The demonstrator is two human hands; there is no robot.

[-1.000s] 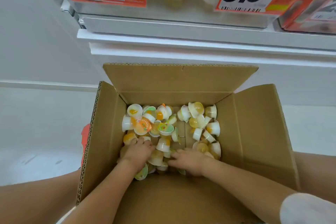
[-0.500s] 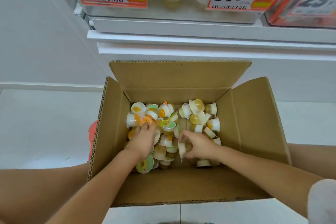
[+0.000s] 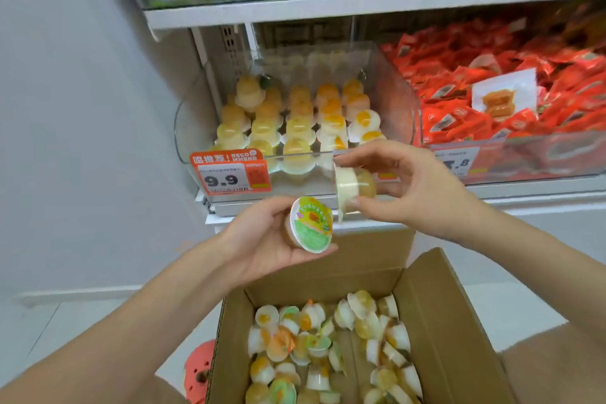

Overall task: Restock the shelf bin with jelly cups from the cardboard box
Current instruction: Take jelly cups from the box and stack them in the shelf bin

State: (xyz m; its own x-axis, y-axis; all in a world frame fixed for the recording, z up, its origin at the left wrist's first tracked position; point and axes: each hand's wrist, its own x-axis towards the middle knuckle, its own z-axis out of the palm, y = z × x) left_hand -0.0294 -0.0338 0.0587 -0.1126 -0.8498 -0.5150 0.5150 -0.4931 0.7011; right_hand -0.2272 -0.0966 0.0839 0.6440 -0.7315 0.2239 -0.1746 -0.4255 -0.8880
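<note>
My left hand (image 3: 262,239) holds a jelly cup with a green and yellow lid (image 3: 311,225), lid facing me. My right hand (image 3: 413,187) pinches a second, pale yellow jelly cup (image 3: 352,185) on its side between thumb and fingers. Both hands hover above the open cardboard box (image 3: 459,321) and just in front of the clear shelf bin (image 3: 403,98). Rows of upturned jelly cups (image 3: 295,121) stand in the bin. Several loose jelly cups (image 3: 328,344) lie in the box.
An orange 9.9 price tag (image 3: 229,174) hangs on the bin's front left. A neighbouring bin of red snack packets (image 3: 492,98) sits to the right. A shelf (image 3: 360,3) with more goods runs above. A white wall is on the left; a pink shoe (image 3: 198,367) is beside the box.
Both hands have risen out of the box, each with a jelly cup, and now hover in front of the shelf bin. The view has tilted up, showing the bin.
</note>
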